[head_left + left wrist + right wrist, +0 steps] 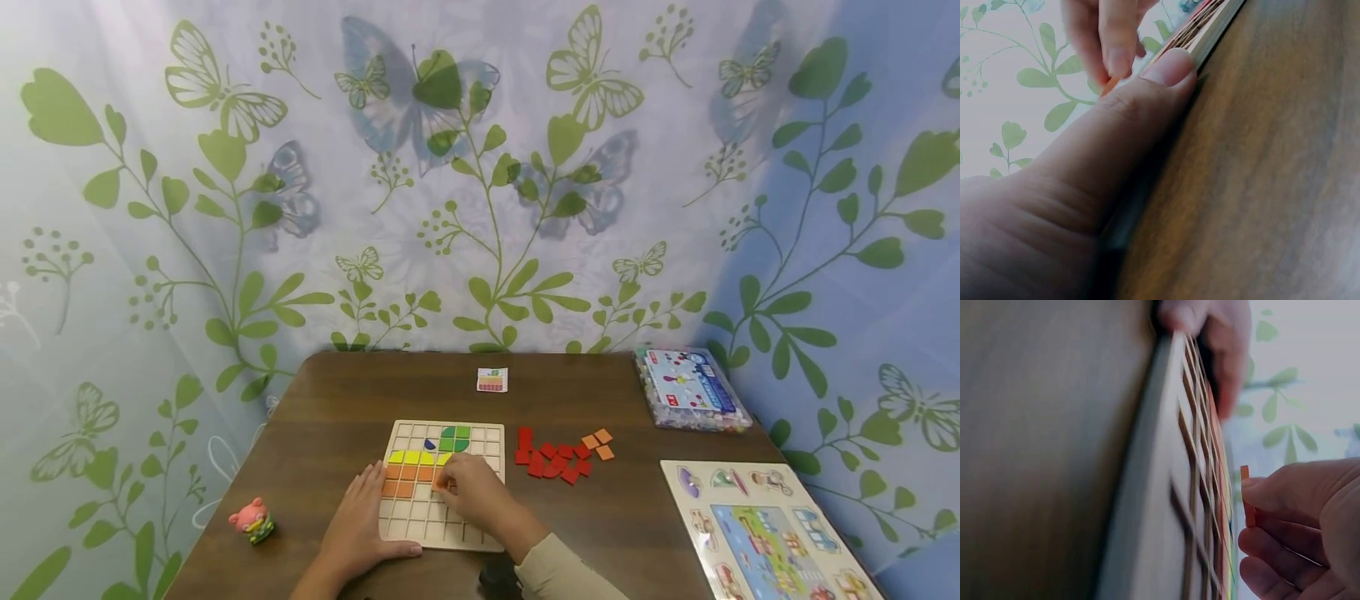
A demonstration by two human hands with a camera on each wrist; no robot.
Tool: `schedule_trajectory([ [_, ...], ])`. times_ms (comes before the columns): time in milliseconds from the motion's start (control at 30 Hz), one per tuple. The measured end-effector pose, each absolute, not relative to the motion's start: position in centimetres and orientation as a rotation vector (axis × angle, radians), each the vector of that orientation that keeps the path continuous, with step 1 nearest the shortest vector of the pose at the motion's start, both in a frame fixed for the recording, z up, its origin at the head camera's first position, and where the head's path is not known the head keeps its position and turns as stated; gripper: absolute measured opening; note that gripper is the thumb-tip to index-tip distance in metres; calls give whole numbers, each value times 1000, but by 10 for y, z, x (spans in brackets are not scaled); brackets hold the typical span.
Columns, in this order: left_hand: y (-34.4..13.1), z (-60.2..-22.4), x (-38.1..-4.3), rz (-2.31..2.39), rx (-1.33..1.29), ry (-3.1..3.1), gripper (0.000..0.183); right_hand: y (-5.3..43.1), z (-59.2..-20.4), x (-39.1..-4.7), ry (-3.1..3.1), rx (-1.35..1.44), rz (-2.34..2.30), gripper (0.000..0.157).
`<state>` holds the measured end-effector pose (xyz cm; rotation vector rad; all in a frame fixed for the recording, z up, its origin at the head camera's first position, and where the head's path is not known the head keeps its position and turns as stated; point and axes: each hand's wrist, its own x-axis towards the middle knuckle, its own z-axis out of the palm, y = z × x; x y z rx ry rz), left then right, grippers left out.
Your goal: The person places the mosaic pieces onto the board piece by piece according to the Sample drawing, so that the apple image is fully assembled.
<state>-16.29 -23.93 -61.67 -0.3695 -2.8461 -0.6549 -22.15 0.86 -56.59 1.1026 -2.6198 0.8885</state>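
A wooden grid board [405, 530] lies flat on the table with yellow, orange, green and blue tiles set in some of its cells. My left hand [357, 521] rests at the board's left side, fingers straight along the edge and thumb at the near left corner. In the left wrist view that thumb [1122, 109] lies against the board's edge. Over the middle of the board, my right hand [476, 496] pinches an orange square tile [1248, 497] between thumb and fingers. In the right wrist view the tile is seen edge-on, apart from the grid.
Red tiles [552, 457] and several loose orange tiles [597, 443] lie right of the board. A small pattern card [492, 380] is behind it. At the right are a clear box of beads [692, 390] and a picture puzzle board [765, 525]; a pink figurine [253, 520] stands left.
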Motion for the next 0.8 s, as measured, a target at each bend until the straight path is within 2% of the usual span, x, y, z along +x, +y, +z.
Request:
schedule_trajectory([
  [133, -238, -617, -163, -679, -387, -2820, 145, -9, -565, -216, -2681, 1154, 795, 5],
  [333, -236, -618, -163, -687, -403, -2825, 146, -19, -569, -214, -2742, 1090, 715, 4],
  [800, -239, -615, -162, -694, -375, -2850, 148, -22, -574, -215, -2728, 1017, 841, 3],
])
